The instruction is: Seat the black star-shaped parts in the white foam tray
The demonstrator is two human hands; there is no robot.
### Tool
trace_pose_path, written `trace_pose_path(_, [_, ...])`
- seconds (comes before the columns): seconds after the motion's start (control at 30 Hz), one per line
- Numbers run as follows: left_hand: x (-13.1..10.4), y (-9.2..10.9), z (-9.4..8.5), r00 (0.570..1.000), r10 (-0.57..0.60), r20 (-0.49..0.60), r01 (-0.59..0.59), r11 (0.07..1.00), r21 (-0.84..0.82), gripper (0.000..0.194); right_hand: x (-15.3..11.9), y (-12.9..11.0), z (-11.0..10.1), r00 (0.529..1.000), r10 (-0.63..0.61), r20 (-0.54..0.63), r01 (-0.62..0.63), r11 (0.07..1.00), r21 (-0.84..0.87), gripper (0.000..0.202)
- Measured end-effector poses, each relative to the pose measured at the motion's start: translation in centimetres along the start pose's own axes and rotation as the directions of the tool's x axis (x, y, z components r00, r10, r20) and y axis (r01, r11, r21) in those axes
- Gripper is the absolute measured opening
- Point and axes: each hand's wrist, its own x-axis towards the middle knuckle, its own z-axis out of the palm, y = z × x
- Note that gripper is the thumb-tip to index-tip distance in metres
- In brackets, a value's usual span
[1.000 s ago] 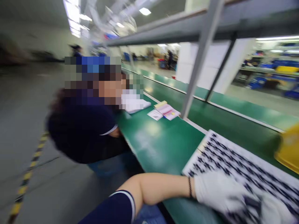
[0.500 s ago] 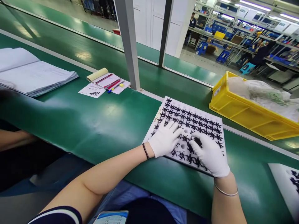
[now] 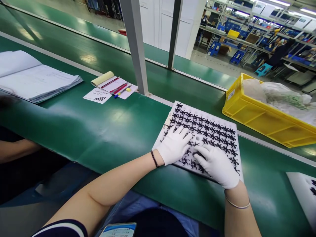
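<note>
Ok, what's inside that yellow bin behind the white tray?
The yellow bin holds crumpled clear plastic bags, some with greenish contents. What lies beneath the bags is covered. The bin stands apart from the white tray, on the belt beyond it.

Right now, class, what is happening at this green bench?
A person in white gloves works over a white foam tray filled with rows of small black star-shaped parts. The left hand lies flat on the tray's near left area; the right hand presses on parts near the front edge. A yellow plastic crate sits to the right, a stack of papers to the left.
</note>
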Motion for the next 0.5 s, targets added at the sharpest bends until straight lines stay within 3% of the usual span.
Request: trace_pose_path(0.5, [0.1, 0.1, 0.1, 1.000, -0.002, -0.008, 0.002, 1.000, 0.027, 0.031, 0.7, -0.8, 1.6, 1.000, -0.001, -0.006, -0.001, 0.978, -0.208, 0.011])
